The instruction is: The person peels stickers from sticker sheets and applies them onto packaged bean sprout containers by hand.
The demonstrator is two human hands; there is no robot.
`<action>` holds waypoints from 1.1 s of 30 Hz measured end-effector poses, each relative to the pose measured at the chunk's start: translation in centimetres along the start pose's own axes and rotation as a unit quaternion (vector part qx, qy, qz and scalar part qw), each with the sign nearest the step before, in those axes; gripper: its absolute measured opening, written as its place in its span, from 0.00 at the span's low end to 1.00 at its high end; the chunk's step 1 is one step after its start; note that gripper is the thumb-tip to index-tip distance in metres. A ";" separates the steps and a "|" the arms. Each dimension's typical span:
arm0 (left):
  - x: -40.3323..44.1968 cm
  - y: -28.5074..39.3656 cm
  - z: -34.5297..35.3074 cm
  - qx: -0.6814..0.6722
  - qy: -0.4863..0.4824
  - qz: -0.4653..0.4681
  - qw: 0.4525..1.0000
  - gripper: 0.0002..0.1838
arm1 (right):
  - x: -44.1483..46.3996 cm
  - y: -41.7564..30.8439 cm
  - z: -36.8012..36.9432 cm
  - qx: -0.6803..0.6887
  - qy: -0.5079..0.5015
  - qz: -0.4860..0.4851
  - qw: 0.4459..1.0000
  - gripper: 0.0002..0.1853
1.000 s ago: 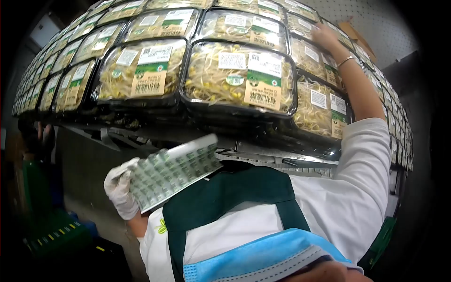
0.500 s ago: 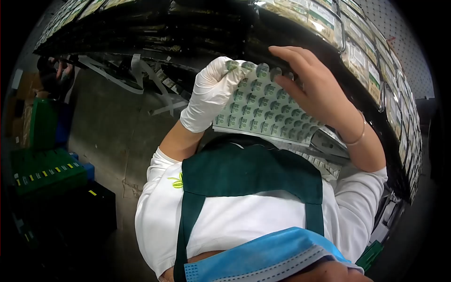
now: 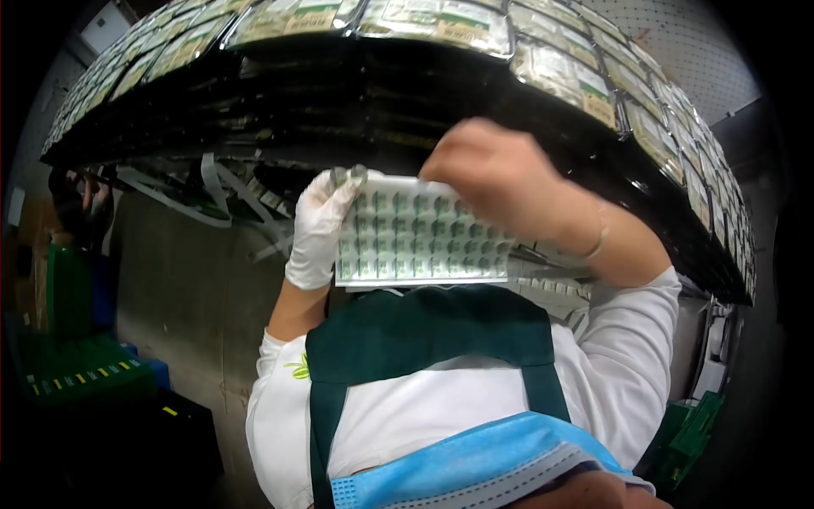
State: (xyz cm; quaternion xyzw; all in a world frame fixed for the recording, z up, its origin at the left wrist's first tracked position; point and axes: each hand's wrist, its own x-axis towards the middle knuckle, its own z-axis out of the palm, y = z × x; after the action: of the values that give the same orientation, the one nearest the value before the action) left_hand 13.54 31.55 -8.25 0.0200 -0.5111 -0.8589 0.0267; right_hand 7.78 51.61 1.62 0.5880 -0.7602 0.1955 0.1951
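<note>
A sheet of round green-and-white stickers (image 3: 415,242) is spread in front of my apron. My left hand (image 3: 320,225), in a white glove, pinches it at its upper left corner. A couple of round stickers (image 3: 348,176) stand at the gloved fingertips. My bare right hand (image 3: 500,182), blurred by motion, is curled over the upper right of the sheet, with its fingertips near the top edge. It covers part of the sticker rows; whatever is between its fingers cannot be made out.
Stacks of black trays with clear, labelled tops (image 3: 432,25) curve across the far side and right. Green crates (image 3: 76,360) stand on the floor at left, with another green crate (image 3: 691,437) at lower right. Another person (image 3: 80,204) is at far left.
The view has shifted, showing more stacked trays. The sheet lies flatter and squarer to me. My right hand has gone from fingers extended to curled, and fewer loose stickers show along the top edge.
</note>
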 end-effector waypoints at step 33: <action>3.3 -6.4 -2.1 0.025 -0.045 -0.050 0.997 0.03 | -6.1 13.5 -7.8 -0.331 -0.061 0.450 0.827 0.37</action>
State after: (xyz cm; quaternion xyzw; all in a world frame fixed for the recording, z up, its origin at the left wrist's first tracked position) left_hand 10.21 32.51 -14.90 0.0073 -0.5317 -0.8460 -0.0397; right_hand -3.34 63.85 4.07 0.0915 -0.9700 -0.0378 0.2219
